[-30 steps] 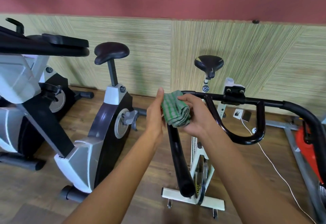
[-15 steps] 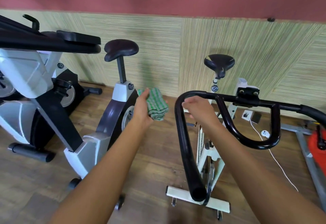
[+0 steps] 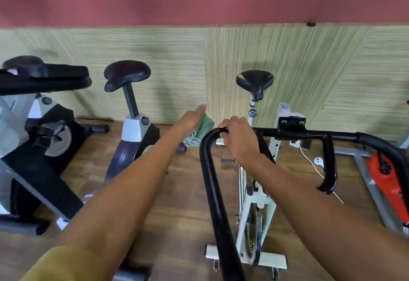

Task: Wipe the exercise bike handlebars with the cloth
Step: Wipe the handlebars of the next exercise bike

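Note:
The black handlebars [image 3: 211, 183] of a white exercise bike [image 3: 254, 210] run across the right half of the view, with the left bar coming toward me. My right hand [image 3: 238, 139] is closed around the top bend of that left bar. A folded green checked cloth [image 3: 200, 131] is held in my left hand [image 3: 191, 121], just left of the bend and slightly apart from the bar.
A purple and white exercise bike [image 3: 132, 132] stands to the left, with a larger grey and black machine [image 3: 33, 139] beyond it. A red and grey machine [image 3: 387, 179] is at the right edge. A white cable [image 3: 314, 165] lies on the wooden floor. The panelled wall is close behind.
The cloth went from both hands at the bar to my left hand alone, which swung left and has come back near the bend. My right hand moved onto the bar and gripped it.

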